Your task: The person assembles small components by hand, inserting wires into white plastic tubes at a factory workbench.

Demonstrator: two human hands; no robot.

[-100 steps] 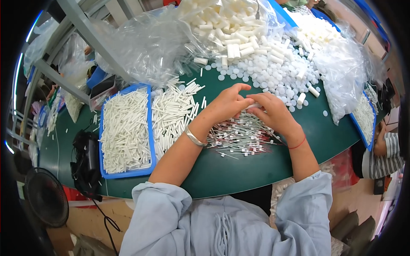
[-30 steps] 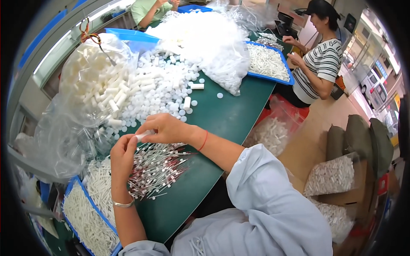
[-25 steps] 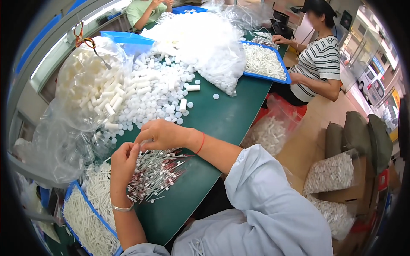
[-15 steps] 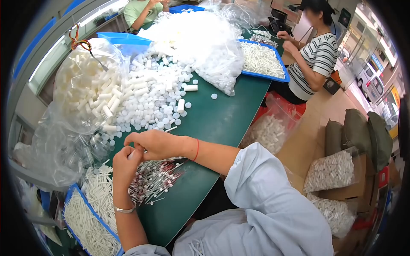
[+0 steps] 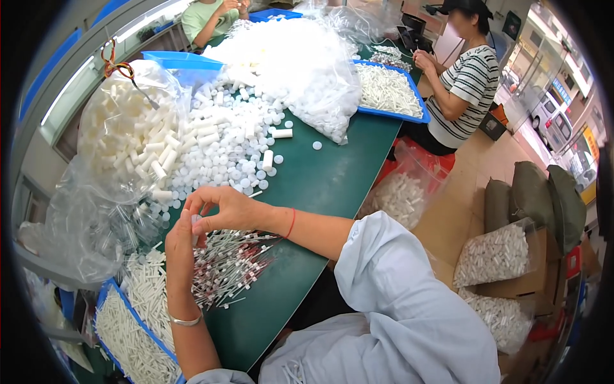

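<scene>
Green tabletop (image 5: 332, 185) stretches across this workroom, heaped with loose white caps (image 5: 224, 150) and bagged white tubes (image 5: 128, 137) just beyond the worker's hands, while a co-worker in a striped shirt (image 5: 470, 89) sits at the far end. To do this step well, I reckon the small white piece (image 5: 195, 221) should be kept square to the fingertips and pressed straight, not skewed. Left hand (image 5: 181, 249) and right hand (image 5: 220, 208) meet above the pile of thin red-tipped sticks (image 5: 233, 265), fingers pinched together on that piece, the right hand's other fingers curled loosely.
</scene>
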